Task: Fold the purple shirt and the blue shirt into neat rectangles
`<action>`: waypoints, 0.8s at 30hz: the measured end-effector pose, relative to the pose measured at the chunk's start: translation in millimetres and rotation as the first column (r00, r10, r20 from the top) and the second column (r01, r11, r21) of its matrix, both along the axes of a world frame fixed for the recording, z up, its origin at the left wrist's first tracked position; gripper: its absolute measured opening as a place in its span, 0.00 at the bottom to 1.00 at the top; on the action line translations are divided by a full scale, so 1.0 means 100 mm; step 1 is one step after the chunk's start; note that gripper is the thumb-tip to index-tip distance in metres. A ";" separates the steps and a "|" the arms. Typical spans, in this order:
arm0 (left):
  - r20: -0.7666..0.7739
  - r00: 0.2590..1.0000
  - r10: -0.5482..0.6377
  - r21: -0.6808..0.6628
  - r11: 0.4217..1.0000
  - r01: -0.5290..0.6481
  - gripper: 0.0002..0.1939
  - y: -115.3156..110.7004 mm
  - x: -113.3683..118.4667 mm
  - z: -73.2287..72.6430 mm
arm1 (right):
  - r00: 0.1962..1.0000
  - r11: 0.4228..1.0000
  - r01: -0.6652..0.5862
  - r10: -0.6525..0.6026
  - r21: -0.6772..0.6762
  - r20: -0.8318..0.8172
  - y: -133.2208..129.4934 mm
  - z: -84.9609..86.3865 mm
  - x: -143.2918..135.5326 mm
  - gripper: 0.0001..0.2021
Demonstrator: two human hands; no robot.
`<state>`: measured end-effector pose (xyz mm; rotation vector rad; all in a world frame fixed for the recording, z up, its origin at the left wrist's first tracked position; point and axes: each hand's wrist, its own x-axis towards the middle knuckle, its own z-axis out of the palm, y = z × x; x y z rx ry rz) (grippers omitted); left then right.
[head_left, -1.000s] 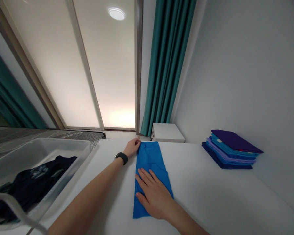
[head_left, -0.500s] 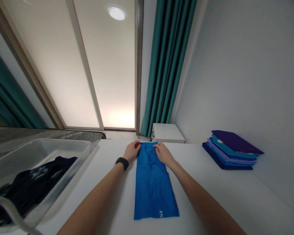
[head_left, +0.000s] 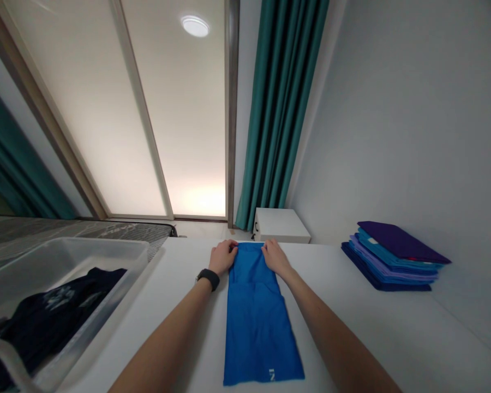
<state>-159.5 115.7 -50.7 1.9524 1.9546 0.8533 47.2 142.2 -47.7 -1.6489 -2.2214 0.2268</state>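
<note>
A blue cloth (head_left: 256,327), folded into a long strip with small white letters near its lower edge, lies flat on the white table (head_left: 180,262). My left hand (head_left: 223,256), with a black watch on the wrist, pinches the far left corner of the cloth. At the far right corner, my right hand (head_left: 275,256) pinches the same cloth between thumb and fingers.
A stack of folded purple and blue clothes (head_left: 396,256) sits at the right, near the wall. On the left stands a translucent bin (head_left: 135,267) with dark clothing (head_left: 61,305) inside. A white cabinet (head_left: 282,225) is beyond the table's far edge.
My right hand has shifted slightly outward to the cloth's far right corner. The cloth's far part looks smoother. The view has shifted slightly.
</note>
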 end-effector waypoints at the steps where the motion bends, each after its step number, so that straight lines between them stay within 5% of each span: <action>1: -0.001 1.000 -0.001 0.003 1.000 0.001 0.11 0.00 0.00 0.00 | 1.000 1.000 0.004 -0.004 0.006 -0.003 0.00 0.00 0.00 0.09; 11: 0.055 0.998 0.002 0.060 0.998 -0.005 0.11 0.03 -0.01 -0.04 | 0.999 0.997 0.051 -0.050 0.052 -0.019 -0.04 0.02 -0.02 0.10; 17: 0.075 0.993 -0.093 0.131 0.988 0.083 0.15 -0.09 -0.07 -0.02 | 1.000 0.994 0.022 -0.024 0.105 0.018 -0.24 0.15 -0.02 0.17; 24: -0.183 0.882 -0.434 0.133 0.878 0.460 0.28 -0.34 -0.18 -0.03 | 0.951 0.974 -0.220 0.228 -0.060 0.209 -0.59 0.14 -0.16 0.30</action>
